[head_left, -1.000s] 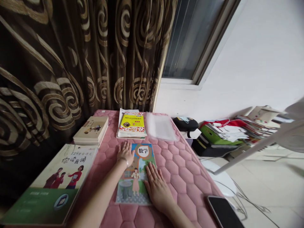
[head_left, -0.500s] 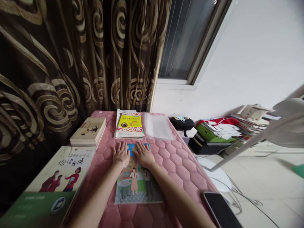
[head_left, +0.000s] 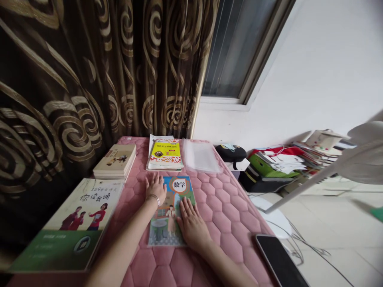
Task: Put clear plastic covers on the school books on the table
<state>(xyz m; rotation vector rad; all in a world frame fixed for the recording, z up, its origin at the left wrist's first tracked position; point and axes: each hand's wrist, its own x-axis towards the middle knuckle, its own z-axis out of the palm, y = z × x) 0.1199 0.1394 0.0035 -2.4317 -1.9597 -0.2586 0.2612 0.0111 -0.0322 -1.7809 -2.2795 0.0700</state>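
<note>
A math textbook [head_left: 167,234] with a blue, illustrated cover lies flat on the pink quilted table cover [head_left: 140,251] in front of me. My left hand [head_left: 156,188], with a bracelet at the wrist, rests with fingers stretched out at the book's upper left edge. Over the right part of the cover, my right hand [head_left: 193,225] lies flat with its fingers extended, hiding some of the picture. Neither hand grips anything.
A large green-and-white book [head_left: 60,235] and a stack of small books [head_left: 115,161] are on the left. Behind sit a yellow-covered book [head_left: 165,150] and clear plastic sleeves [head_left: 202,156]. A phone [head_left: 281,261] lies front right, near a white fan stand [head_left: 308,179].
My right hand has slid down the cover toward me, uncovering the title. My left hand stays near the upper left edge. The view has shifted slightly.
</note>
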